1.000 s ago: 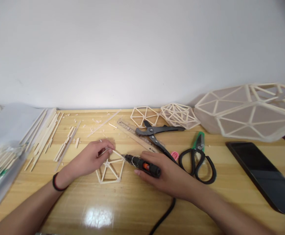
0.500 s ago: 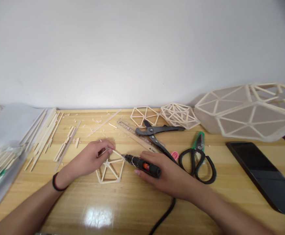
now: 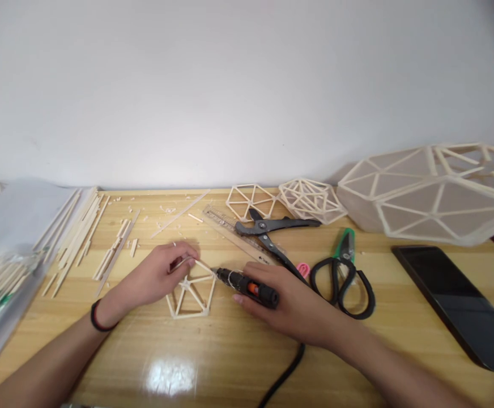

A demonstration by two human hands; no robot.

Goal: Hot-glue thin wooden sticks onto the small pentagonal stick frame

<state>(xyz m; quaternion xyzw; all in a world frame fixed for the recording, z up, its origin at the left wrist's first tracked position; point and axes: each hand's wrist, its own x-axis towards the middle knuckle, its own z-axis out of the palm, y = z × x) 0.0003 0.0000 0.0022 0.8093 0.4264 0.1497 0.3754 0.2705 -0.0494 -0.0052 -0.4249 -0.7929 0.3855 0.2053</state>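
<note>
A small pentagon frame (image 3: 191,294) of pale wooden sticks lies flat on the wooden table (image 3: 213,362). My left hand (image 3: 156,276) rests on the frame's upper left corner, its fingers curled and pinched on a stick there. My right hand (image 3: 292,303) is closed round a black glue pen (image 3: 247,286) with an orange button. The pen's tip touches the frame's upper right corner. A black cord (image 3: 283,377) runs from the pen toward the near edge.
Loose sticks (image 3: 81,229) and a plastic bag of sticks (image 3: 0,266) lie at the left. Behind the hands are a ruler (image 3: 230,232), black pliers (image 3: 272,232), black scissors (image 3: 344,277), finished stick frames (image 3: 310,199), a large faceted shell (image 3: 434,192) and a dark phone (image 3: 459,303).
</note>
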